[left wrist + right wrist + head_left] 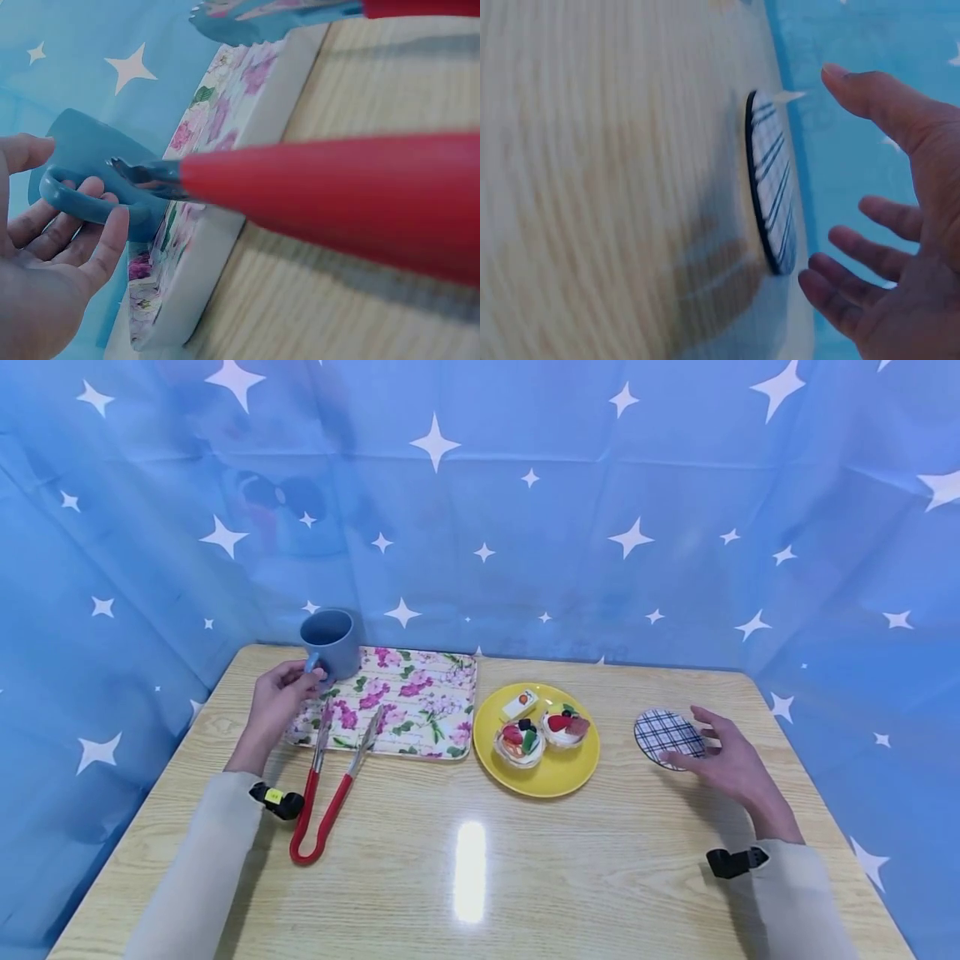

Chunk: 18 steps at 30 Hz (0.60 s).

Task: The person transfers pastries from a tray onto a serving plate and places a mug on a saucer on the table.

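Blue mug (pixel 341 652) is standing at ten o'clock on the tabletop, at the tray's own ten o'clock corner. Behind everything, a blue curtain (pixel 517 510) with white stars is hanging from nine o'clock round through twelve to three. Below it, the pale wood-grain tabletop (pixel 600 877) is carrying the things. The flower-printed tray (pixel 453 710) is lying at eleven o'clock, bearing the mug. Red-handled tongs (pixel 340 797) are lying at nine o'clock, spread apart, their metal tips reaching over the tray's near edge. A round yellow plate (pixel 551 782) is sitting at one o'clock, just beside the tray, and is holding three small items. The left hand (pixel 277 697) is holding the mug loosely by its handle, its grip narrow, with fingers passing behind the handle. The right hand (pixel 727 760) is hovering beside the coaster at two o'clock, its grip wide, thumb and fingers spreading apart. The mug's mouth is facing up, but its inside is too shadowed to tell. The checked round coaster (pixel 663 735) is lying flat. On the plate, a fruit-topped cream cup (pixel 520 745) is sitting at seven o'clock, another fruit-topped cup (pixel 565 727) at two, and a whitish rectangular piece (pixel 518 705) at eleven.
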Each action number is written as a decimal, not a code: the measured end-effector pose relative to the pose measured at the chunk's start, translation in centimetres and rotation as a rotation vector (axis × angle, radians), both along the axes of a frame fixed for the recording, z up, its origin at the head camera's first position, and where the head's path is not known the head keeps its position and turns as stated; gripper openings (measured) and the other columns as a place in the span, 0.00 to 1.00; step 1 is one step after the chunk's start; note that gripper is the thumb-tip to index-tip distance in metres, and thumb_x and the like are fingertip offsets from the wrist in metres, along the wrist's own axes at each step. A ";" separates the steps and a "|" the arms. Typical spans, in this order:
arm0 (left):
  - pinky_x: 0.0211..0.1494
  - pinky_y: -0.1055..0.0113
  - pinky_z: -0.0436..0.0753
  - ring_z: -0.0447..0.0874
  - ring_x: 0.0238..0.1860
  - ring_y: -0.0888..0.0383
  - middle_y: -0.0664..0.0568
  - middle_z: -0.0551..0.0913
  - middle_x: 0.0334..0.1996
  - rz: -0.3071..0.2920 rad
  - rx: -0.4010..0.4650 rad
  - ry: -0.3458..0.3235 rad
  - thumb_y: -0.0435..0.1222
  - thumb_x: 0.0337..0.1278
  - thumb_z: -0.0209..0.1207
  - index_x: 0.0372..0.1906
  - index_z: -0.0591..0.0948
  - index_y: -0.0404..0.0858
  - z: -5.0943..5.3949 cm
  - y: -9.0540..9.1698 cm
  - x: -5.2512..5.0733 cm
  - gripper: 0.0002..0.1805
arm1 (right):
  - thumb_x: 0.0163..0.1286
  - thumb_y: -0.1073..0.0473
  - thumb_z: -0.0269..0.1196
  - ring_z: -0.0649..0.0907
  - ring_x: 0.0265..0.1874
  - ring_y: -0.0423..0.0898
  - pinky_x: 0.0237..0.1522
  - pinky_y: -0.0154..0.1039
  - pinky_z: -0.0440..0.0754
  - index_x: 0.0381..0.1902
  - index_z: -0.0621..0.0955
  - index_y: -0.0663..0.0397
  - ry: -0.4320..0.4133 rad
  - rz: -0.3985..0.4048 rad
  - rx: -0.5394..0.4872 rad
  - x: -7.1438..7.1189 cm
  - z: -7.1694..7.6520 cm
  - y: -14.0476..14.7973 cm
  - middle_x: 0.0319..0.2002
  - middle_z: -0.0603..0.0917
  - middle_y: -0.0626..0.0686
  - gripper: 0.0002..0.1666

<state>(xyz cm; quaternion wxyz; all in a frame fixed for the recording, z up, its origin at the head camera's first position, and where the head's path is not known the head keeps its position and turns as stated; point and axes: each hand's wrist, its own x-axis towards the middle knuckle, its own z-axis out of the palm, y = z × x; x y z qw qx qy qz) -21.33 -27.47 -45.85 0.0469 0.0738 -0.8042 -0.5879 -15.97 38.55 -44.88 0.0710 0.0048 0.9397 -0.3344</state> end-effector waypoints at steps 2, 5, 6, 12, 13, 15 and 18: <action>0.60 0.61 0.84 0.87 0.52 0.56 0.58 0.82 0.46 -0.009 0.022 -0.013 0.52 0.72 0.58 0.64 0.76 0.33 0.0 -0.1 -0.3 0.30 | 0.64 0.38 0.72 0.65 0.68 0.79 0.61 0.71 0.71 0.83 0.49 0.56 0.003 0.003 0.016 -0.1 -0.2 0.4 0.76 0.56 0.75 0.64; 0.66 0.55 0.81 0.86 0.56 0.52 0.56 0.83 0.46 -0.037 0.063 -0.046 0.51 0.75 0.55 0.62 0.76 0.31 0.1 -0.2 -0.8 0.28 | 0.62 0.39 0.74 0.66 0.67 0.78 0.61 0.71 0.71 0.83 0.48 0.58 0.001 0.011 0.038 -0.1 -0.6 0.9 0.74 0.58 0.77 0.67; 0.67 0.54 0.80 0.85 0.56 0.51 0.55 0.83 0.46 -0.048 0.079 -0.061 0.51 0.76 0.54 0.61 0.76 0.30 0.1 -0.2 -1.0 0.28 | 0.61 0.39 0.74 0.67 0.67 0.77 0.60 0.70 0.72 0.83 0.48 0.59 0.002 0.016 0.043 -0.1 -0.8 1.0 0.73 0.59 0.77 0.67; 0.66 0.57 0.81 0.80 0.50 0.55 0.53 0.80 0.42 -0.116 0.262 -0.133 0.42 0.81 0.48 0.56 0.74 0.25 0.2 -0.5 -2.5 0.21 | 0.59 0.39 0.76 0.70 0.61 0.73 0.57 0.67 0.74 0.81 0.49 0.65 0.003 0.054 0.099 -0.3 -1.6 1.9 0.69 0.61 0.78 0.69; 0.63 0.59 0.82 0.80 0.47 0.57 0.53 0.79 0.40 -0.124 0.302 -0.135 0.40 0.81 0.47 0.53 0.74 0.26 0.2 -0.5 -2.7 0.19 | 0.59 0.40 0.76 0.69 0.61 0.73 0.57 0.67 0.73 0.81 0.50 0.66 0.000 0.060 0.108 -0.4 -1.7 2.1 0.69 0.60 0.79 0.69; 0.57 0.62 0.83 0.79 0.41 0.58 0.53 0.79 0.36 -0.141 0.385 -0.129 0.39 0.81 0.46 0.47 0.76 0.28 0.2 -0.5 -2.9 0.16 | 0.58 0.40 0.76 0.66 0.62 0.73 0.57 0.66 0.71 0.81 0.50 0.67 -0.006 0.066 0.119 -0.5 -2.0 2.4 0.71 0.57 0.79 0.69; 0.50 0.64 0.83 0.76 0.35 0.58 0.54 0.77 0.30 -0.163 0.456 -0.114 0.38 0.82 0.45 0.37 0.76 0.34 0.2 -0.3 -3.0 0.16 | 0.59 0.41 0.76 0.66 0.62 0.73 0.55 0.60 0.73 0.80 0.51 0.69 -0.015 0.067 0.127 -0.7 -2.5 2.9 0.71 0.55 0.79 0.68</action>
